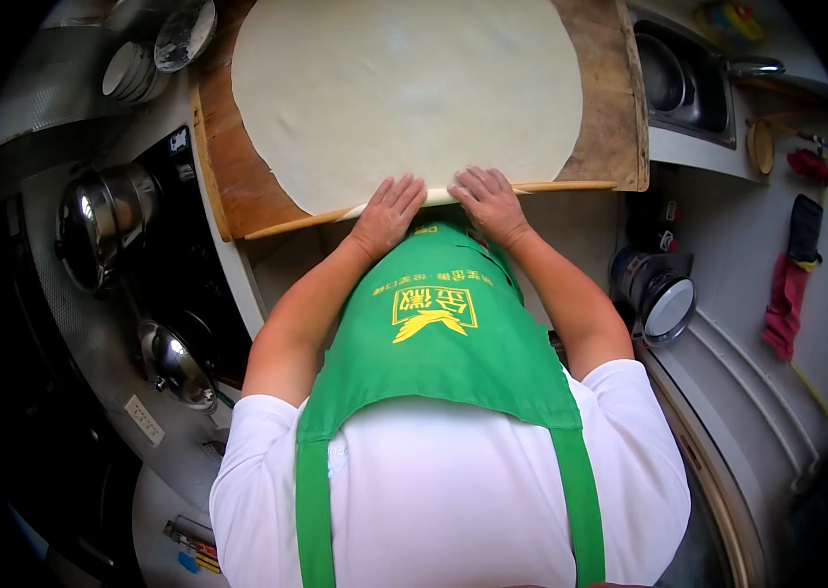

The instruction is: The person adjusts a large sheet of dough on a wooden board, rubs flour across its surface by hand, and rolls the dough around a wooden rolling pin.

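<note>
A wide, thin sheet of pale rolled-out dough covers most of a wooden board. Along the board's near edge lies a long, slim rolling pin, with the dough's near edge wrapped over its middle. My left hand rests on the wrapped part left of centre, fingers stretched forward. Just to the right, my right hand lies on the same roll, its fingers extended and slightly spread. Both palms touch the roll close to my green apron. Flour dusts the hands.
At left are stacked bowls, a floury metal bowl, a steel pot and a lidded pan by the black stove. On the right, a sink adjoins the board; a pot stands lower down.
</note>
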Demonstrator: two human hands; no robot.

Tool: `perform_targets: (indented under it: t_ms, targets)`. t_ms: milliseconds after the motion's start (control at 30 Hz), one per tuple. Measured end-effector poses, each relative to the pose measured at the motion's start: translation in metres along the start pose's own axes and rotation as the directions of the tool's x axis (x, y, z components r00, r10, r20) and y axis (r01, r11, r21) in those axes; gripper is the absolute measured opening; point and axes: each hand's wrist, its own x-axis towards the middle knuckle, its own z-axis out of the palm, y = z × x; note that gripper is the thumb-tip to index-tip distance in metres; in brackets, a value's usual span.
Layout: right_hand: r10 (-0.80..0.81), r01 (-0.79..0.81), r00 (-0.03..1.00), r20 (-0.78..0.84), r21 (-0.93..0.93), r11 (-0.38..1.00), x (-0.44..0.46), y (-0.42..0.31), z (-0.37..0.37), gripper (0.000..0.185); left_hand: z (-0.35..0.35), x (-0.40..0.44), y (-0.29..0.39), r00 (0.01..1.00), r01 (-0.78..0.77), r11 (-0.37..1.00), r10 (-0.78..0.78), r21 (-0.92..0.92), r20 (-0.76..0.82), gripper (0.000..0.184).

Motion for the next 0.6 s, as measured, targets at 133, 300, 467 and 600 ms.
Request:
perform_targets:
  t_ms: [133,300,467,600]
  targets:
    - [0.059,-0.06,0.998,0.016,0.104,0.993,0.009,-0.004,0.001,0.026,-0.005,0.001,0.0,0.999,-0.013,1.0,0.013,-0.001,0.033,0.058]
    - [0.026,-0.028,1.0,0.012,0.118,0.993,0.014,-0.009,0.001,0.021,0.019,0.001,-0.001,0.997,-0.071,0.994,0.074,0.078,-0.035,0.05]
    - [0.01,-0.011,1.0,0.007,0.119,0.993,0.009,-0.015,0.011,0.02,0.02,0.013,0.007,0.993,-0.086,0.996,0.089,0.034,-0.079,0.034]
    - [0.062,-0.063,0.998,0.008,0.118,0.991,0.001,-0.022,0.01,0.02,0.024,0.007,0.011,0.99,-0.103,0.995,0.103,0.011,-0.097,0.032]
